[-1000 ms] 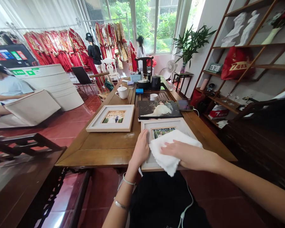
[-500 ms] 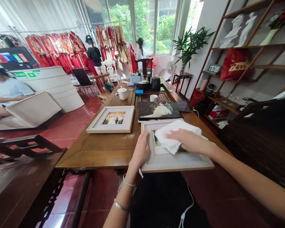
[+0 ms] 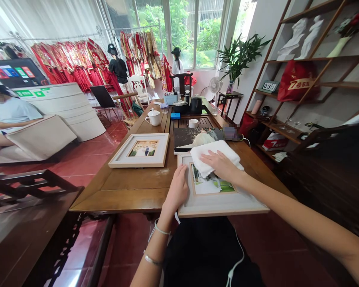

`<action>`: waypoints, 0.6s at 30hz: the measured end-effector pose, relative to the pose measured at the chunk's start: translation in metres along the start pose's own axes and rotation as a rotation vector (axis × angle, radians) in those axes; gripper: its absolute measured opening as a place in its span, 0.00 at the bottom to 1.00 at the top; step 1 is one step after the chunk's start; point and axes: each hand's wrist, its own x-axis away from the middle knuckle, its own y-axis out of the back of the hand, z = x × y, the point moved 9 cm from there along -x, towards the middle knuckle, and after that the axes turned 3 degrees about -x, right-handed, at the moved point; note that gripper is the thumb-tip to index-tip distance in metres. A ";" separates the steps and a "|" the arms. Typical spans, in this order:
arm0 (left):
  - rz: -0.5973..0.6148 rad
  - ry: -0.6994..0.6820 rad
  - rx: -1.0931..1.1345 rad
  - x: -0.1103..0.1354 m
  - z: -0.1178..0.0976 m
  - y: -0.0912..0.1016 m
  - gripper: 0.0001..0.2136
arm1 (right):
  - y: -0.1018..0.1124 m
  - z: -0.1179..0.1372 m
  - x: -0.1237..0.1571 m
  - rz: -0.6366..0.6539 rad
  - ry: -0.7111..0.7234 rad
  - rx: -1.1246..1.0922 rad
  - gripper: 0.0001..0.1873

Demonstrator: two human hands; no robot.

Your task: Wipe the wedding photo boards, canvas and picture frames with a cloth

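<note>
A light wooden picture frame (image 3: 221, 205) with a wide pale mat lies at the near edge of the table, sticking out a little past it. Its left side is gripped by my left hand (image 3: 178, 185), thumb and fingers along the edge. My right hand (image 3: 219, 164) lies with fingers spread on a folded white towel (image 3: 233, 150), pressing it over the upper part of the frame. The towel hides the top of the photo (image 3: 209, 185) inside. Just behind is a dark photo panel (image 3: 184, 137) with a white dress on it, partly covered by the towel.
Left on the wooden table (image 3: 128, 189) lies a second framed photo (image 3: 139, 150). Beyond are a white lidded cup (image 3: 153, 118), a small white cup (image 3: 193, 123) and a tea tray with black pots (image 3: 196, 105). A person (image 3: 14, 107) sits far left; others stand near the clothes racks.
My right hand has slid the towel up and to the left, baring more of the lower photo and covering part of the dark panel. My left hand stays in place.
</note>
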 end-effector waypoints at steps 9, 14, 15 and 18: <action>0.040 -0.003 0.073 0.000 -0.014 0.005 0.28 | -0.002 0.030 -0.014 0.058 0.228 -0.137 0.39; 0.048 0.054 0.091 0.001 -0.009 0.004 0.29 | -0.003 0.042 -0.002 0.124 0.264 -0.314 0.38; 0.040 0.071 0.098 0.001 -0.008 0.004 0.28 | -0.001 0.046 0.004 0.138 0.288 -0.358 0.36; 0.027 0.116 0.096 0.002 -0.005 0.005 0.28 | 0.009 0.062 0.026 0.191 0.374 -0.474 0.32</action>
